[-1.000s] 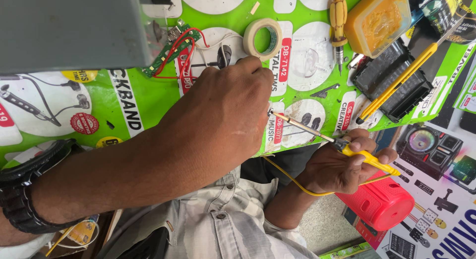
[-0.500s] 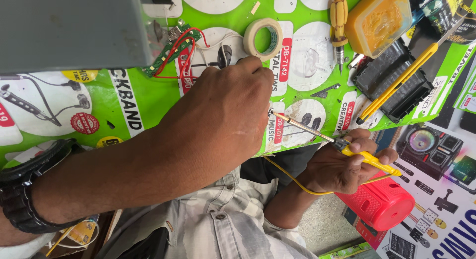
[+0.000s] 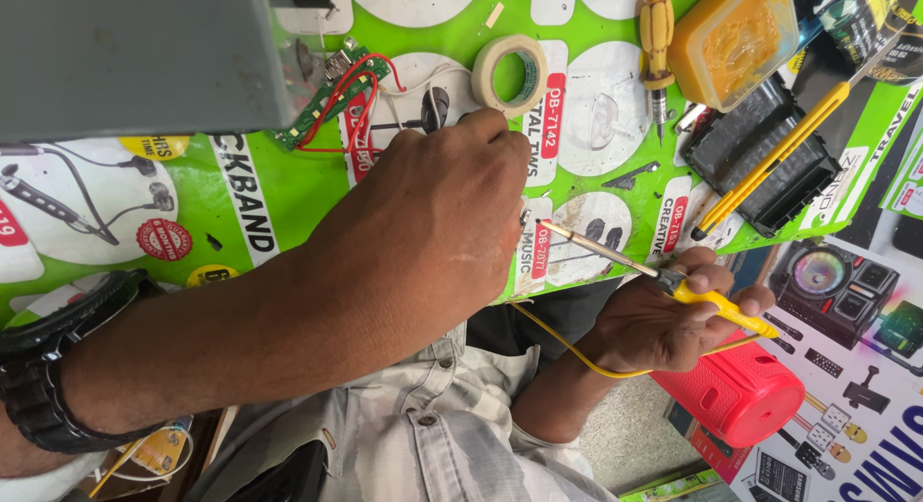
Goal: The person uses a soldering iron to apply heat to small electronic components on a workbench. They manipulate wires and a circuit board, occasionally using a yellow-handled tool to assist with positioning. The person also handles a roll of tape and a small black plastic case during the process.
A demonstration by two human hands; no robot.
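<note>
Here the yellow-handled soldering iron (image 3: 673, 283) lay in the right hand (image 3: 663, 319), gripped pen-fashion near the collar, its yellow cord (image 3: 567, 348) looping down past the wrist. Its long axis ran up and to the left, the metal tip (image 3: 544, 225) ending just beside the left hand (image 3: 433, 213). That hand was the nearer to the tip; it lay knuckles-up on the green printed mat (image 3: 288, 175), fingers curled under, and whether they pinched anything could not be told. A green circuit board with red wires (image 3: 336, 96) lay above the left hand, apart from it, with a roll of tape (image 3: 510, 74) close by the fingertips. Farther right sat a yellow tub (image 3: 735, 36), a black tray (image 3: 760, 156), a yellow screwdriver (image 3: 657, 31) and a red speaker (image 3: 740, 396).
</note>
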